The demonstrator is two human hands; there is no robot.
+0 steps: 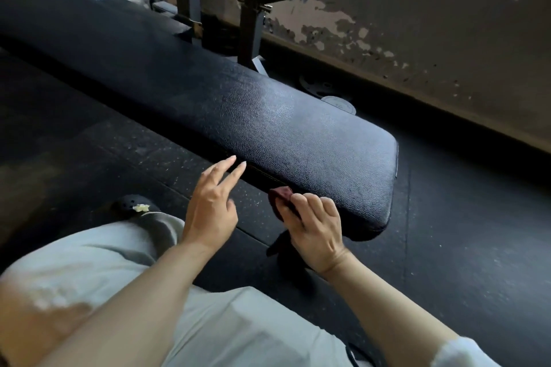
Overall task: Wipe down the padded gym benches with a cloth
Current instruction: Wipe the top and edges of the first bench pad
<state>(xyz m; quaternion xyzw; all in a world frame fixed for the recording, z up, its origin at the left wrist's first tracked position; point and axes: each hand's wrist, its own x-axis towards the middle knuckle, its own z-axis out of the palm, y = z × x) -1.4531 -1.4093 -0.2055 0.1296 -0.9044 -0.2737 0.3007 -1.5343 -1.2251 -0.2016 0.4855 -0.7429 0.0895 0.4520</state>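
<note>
Dark maroon cloth (283,198) is bunched in the right hand (316,229), whose fingers (310,205) curl round it and press it against the near side edge of the padded bench (268,116), close to its rounded end. That looks like a grip for working the seam where grime collects. A loose tail of cloth hangs below the palm. The left hand (211,208) hovers beside it, fingers straight and spread, holding nothing, tips just at the pad's edge, probably to steady it. The pad is black pebbled vinyl with a dull sheen on top. Beneath lies speckled rubber floor (462,232); beyond, a peeling wall (432,39).
</note>
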